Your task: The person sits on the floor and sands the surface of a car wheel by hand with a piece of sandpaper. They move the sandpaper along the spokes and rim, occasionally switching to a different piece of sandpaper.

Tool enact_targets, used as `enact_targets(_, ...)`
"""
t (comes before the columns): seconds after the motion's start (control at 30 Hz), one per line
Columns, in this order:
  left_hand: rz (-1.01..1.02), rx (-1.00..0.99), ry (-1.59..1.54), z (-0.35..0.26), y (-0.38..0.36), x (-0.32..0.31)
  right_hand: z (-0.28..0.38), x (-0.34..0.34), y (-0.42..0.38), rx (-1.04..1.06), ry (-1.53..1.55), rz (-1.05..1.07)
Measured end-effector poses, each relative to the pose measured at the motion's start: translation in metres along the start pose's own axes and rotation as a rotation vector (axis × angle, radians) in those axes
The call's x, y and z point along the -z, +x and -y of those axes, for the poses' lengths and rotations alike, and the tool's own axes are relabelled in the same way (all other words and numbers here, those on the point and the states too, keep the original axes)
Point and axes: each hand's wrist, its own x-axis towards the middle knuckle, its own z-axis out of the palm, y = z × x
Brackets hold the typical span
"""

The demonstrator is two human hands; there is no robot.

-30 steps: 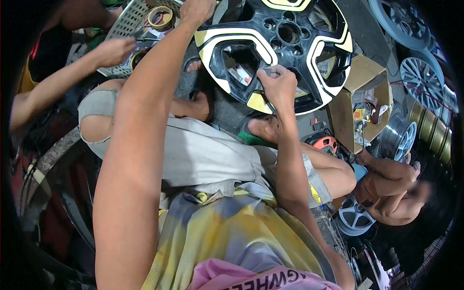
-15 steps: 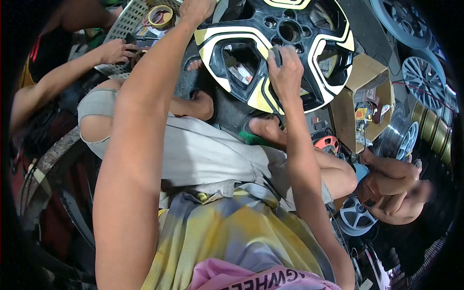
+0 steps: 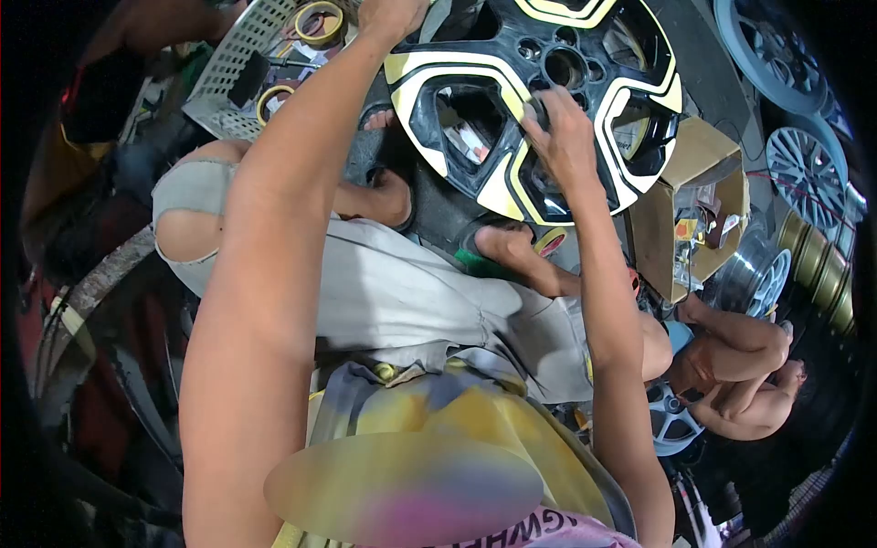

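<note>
A black and pale-yellow alloy wheel [image 3: 498,68] lies in front of me, its spokes outlined in black and white stripes. My left hand [image 3: 393,15] is closed on its left edge; the top of the frame cuts off part of the fingers. My right hand [image 3: 568,137] is closed around a small dark grey pad [image 3: 538,113], pressed against a spoke just below the centre hole. Several bolt holes ring that hub. Through the openings between the spokes, bits of paper and the floor show.
A perforated basket [image 3: 212,87] with tape rolls [image 3: 319,24] stands at upper left. Right of the wheel is an open cardboard box [image 3: 653,215] of small items. Other wheels [image 3: 804,173] stand along the right side, near a crouching person [image 3: 744,393]. My feet [image 3: 502,245] are below the wheel.
The scene has shifted slightly right and down in view. Another person's hand has left the basket. My right hand and the pad stay on about the same part of the spoke.
</note>
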Motion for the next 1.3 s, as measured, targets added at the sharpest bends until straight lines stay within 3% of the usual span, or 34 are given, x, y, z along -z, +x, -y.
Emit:
enact_targets(0.1,-0.021,0.033,-0.008,-0.003,-0.005,0.0,-0.001,0.002,0.005,0.019,-0.021,0.035)
enact_targets(0.23,0.017,-0.011,0.013,0.006,0.001,-0.005,-0.001,-0.023,0.051,0.211,-0.058,-0.052)
enact_targets(0.3,-0.031,-0.114,0.014,0.006,0.0,-0.005,-0.003,-0.021,0.06,0.408,-0.131,-0.039)
enact_targets(0.33,-0.025,0.0,-0.004,0.005,0.001,-0.007,-0.006,-0.013,0.057,0.419,-0.147,-0.049)
enact_targets(0.43,0.029,0.043,-0.022,-0.004,-0.003,0.001,-0.01,-0.011,0.059,0.414,-0.206,0.044)
enact_targets(0.67,-0.007,0.054,0.004,-0.001,0.001,-0.007,0.033,-0.042,0.102,0.786,-0.198,0.136)
enact_targets(0.83,0.053,0.063,-0.072,0.0,-0.002,-0.001,0.004,-0.031,0.097,0.748,-0.231,0.11)
enact_targets(0.9,0.013,0.061,-0.076,0.001,0.002,-0.007,0.021,-0.038,0.099,0.719,-0.139,0.177)
enact_targets(1.03,0.002,0.064,-0.073,0.002,0.005,-0.012,0.051,-0.048,0.114,0.877,-0.13,0.194)
enact_targets(1.17,0.03,0.05,-0.115,0.004,0.003,-0.01,0.032,-0.039,0.116,0.805,-0.208,0.237)
enact_targets(1.27,0.012,0.039,-0.141,0.004,0.005,-0.013,0.055,-0.046,0.117,0.845,-0.139,0.321)
enact_targets(1.3,-0.002,0.042,-0.132,0.004,0.004,-0.011,0.067,-0.056,0.113,0.935,-0.136,0.246)
